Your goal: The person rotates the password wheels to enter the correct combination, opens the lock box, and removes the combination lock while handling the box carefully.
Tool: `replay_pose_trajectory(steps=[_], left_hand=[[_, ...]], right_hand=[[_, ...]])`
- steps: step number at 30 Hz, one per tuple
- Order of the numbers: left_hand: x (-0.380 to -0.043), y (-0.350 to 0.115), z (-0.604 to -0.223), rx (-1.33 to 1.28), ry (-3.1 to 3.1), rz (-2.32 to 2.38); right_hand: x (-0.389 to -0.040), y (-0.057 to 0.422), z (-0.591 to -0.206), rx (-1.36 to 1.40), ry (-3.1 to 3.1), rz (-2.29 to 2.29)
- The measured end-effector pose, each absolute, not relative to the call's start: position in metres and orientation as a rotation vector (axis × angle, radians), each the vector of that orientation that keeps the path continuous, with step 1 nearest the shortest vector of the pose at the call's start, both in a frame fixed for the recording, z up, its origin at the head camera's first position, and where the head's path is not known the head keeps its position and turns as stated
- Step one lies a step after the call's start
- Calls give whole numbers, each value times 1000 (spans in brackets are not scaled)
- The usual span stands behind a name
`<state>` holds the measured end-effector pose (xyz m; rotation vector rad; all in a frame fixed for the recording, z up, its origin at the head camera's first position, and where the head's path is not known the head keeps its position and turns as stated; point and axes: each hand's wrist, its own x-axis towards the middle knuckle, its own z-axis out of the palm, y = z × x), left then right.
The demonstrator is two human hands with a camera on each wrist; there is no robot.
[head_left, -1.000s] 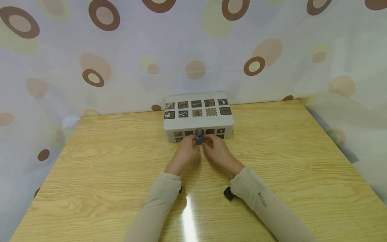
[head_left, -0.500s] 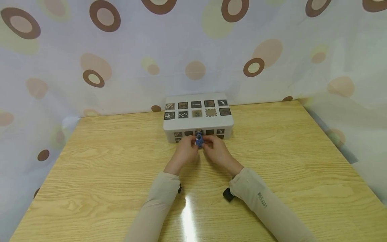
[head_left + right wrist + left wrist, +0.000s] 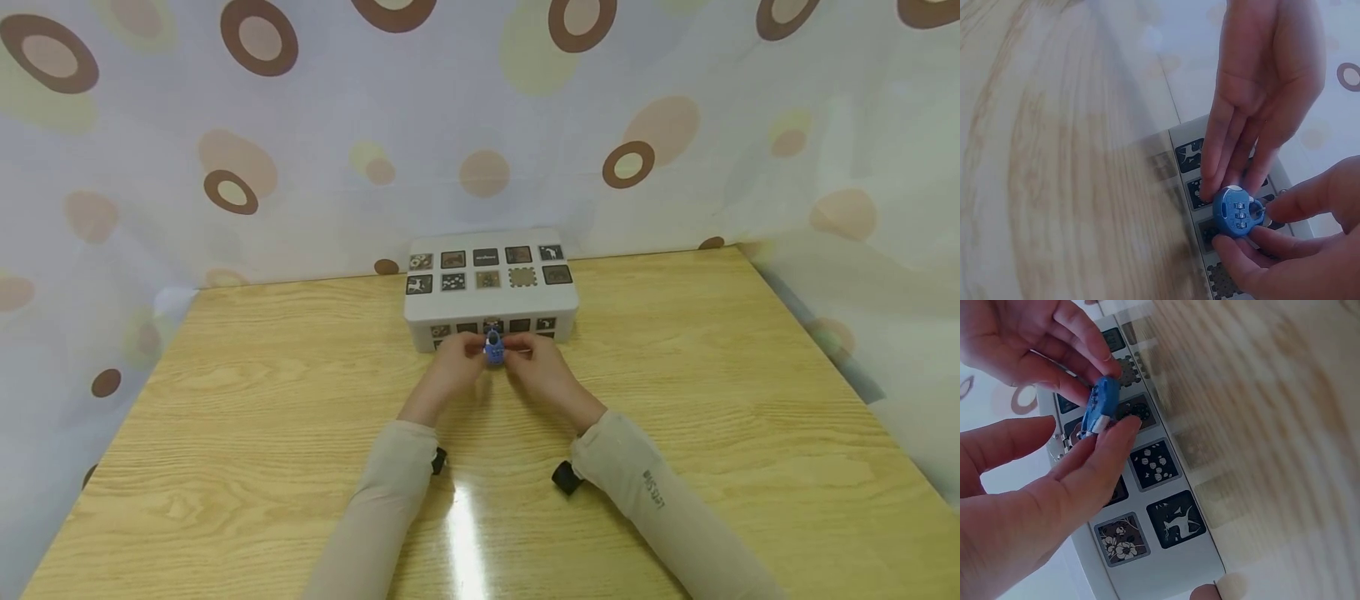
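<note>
A small blue combination padlock (image 3: pixel 1233 211) with three number dials sits at the front of a white box (image 3: pixel 487 304), its shackle close to the box's metal clasp. My left hand (image 3: pixel 455 367) pinches the padlock's left side between thumb and fingertips; in the left wrist view one finger stands off from it. From the other side my right hand (image 3: pixel 546 373) holds it. The right wrist view shows the right thumb (image 3: pixel 1229 250) at the body's lower edge and a fingertip (image 3: pixel 1272 208) at the shackle. Left fingertips (image 3: pixel 1210 187) meet the opposite edge.
The box bears rows of printed picture squares and stands at the back of a wooden table (image 3: pixel 262 450). Behind it hangs a white curtain (image 3: pixel 420 108) with brown and beige circles. A black wrist strap piece (image 3: pixel 567 477) shows under the right sleeve.
The padlock has tilted between my fingers, so its blue face shows more and lighter. My left hand and forearm have shifted slightly left; the right hand has barely moved.
</note>
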<state>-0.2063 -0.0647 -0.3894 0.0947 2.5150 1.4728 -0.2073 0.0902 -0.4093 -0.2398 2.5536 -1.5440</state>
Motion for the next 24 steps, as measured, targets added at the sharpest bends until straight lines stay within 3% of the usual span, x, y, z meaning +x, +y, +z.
replay_pose_trajectory(steps=[24], left_hand=[[-211, -65, -386, -78, 2196, 1782]], right_hand=[[-217, 90, -404, 2, 2225, -1799]])
